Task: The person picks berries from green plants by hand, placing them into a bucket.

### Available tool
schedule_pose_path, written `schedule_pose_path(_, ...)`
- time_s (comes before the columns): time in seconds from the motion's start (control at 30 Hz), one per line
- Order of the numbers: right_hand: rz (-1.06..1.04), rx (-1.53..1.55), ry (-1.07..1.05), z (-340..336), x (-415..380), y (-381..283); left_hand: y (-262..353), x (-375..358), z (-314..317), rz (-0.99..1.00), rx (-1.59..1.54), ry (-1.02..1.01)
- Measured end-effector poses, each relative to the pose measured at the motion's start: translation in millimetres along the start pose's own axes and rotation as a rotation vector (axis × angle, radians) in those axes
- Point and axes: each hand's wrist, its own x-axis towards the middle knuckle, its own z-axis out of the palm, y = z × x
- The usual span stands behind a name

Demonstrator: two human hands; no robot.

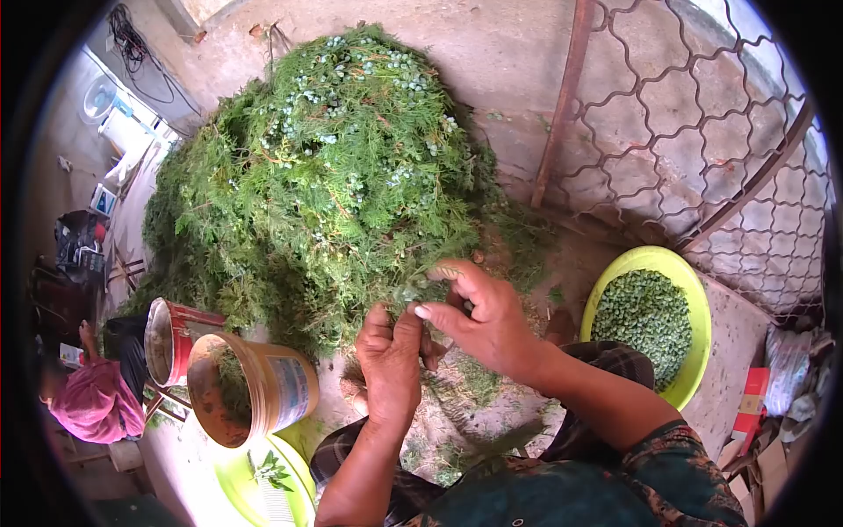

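In front of a large heap of green conifer branches [351, 184] dotted with pale bluish berries, my two hands meet. My left hand [389, 369] is closed, thumb against curled fingers, at the base of a small conifer sprig [411, 288]. My right hand [487, 321] pinches at the same sprig, thumb and forefinger close to the left thumb tip. Fingers partly hide what lies between them. To the right stands a yellow-green basin [702, 334] holding many small green berries [641, 325].
At left, a tan bucket [290, 386] with some greenery inside leans beside a red bucket [181, 338]. Below them is another yellow-green basin [303, 470]. A person in pink [97, 400] sits far left. A metal lattice [645, 114] stands against the wall; boxes and bags lie lower right.
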Motion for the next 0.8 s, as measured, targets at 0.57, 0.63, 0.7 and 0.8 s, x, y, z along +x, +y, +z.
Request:
schedule_pose_path(0.57,0.433,1.188,-0.145,-38.2,16.0,6.9,18.0,-1.1,-6.4,-0.163,0.006,0.005)
schedule_pose_path(0.63,0.328,1.060,-0.253,-33.3,14.0,8.4,18.2,-0.3,-5.6,-0.231,-0.012,-0.001)
schedule_pose_path(0.7,-0.263,0.221,-0.118,-18.8,14.5,6.1,18.0,-0.7,-4.2,-0.230,-0.012,-0.020)
schedule_pose_path(0.8,-0.163,0.128,-0.202,-14.1,10.7,8.6,16.3,-2.8,-3.7,-0.222,0.077,-0.068)
